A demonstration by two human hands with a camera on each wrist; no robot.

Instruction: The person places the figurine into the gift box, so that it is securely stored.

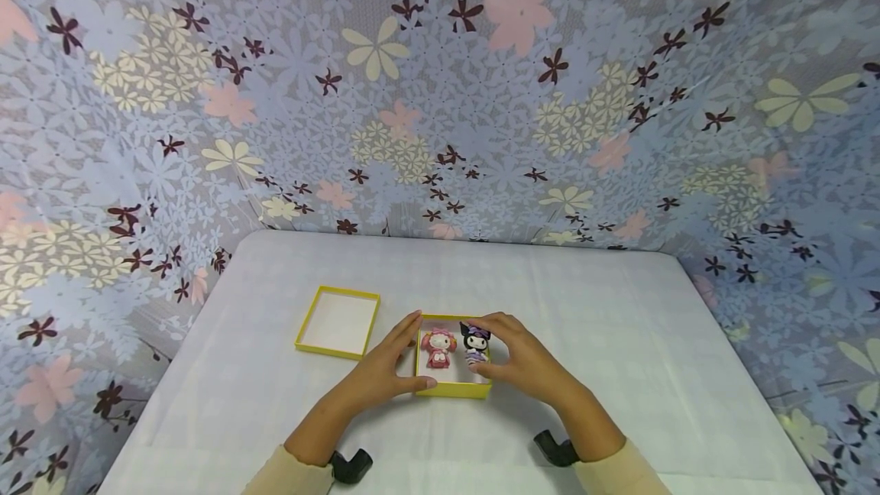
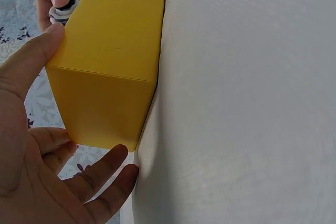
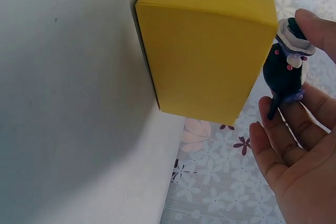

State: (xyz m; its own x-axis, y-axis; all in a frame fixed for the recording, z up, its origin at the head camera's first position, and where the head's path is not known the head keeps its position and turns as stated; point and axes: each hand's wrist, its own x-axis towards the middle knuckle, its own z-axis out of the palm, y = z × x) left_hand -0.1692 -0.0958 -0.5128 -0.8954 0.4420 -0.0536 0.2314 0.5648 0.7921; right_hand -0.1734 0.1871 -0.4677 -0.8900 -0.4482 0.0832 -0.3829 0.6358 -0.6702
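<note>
A yellow box (image 1: pixel 454 389) with a white inside stands open-topped on the table. My left hand (image 1: pixel 380 374) holds it at the left side, thumb at the near corner and fingers toward the far one. Between the thumb and fingers of my right hand (image 1: pixel 531 361) is a small figurine with a black hood and purple dress (image 1: pixel 476 344), over the box's right part. The right wrist view shows this figurine (image 3: pixel 286 74) from behind, head down beside the box's upper edge. A pink figurine (image 1: pixel 438 347) is in the left part of the box.
A shallow yellow-edged box lid (image 1: pixel 340 321) lies inside up, left of the box and farther back. White cloth covers the table (image 1: pixel 619 373). A flowered curtain (image 1: pixel 440 98) hangs behind and along both sides. Black wrist mounts (image 1: pixel 352 467) show at both wrists.
</note>
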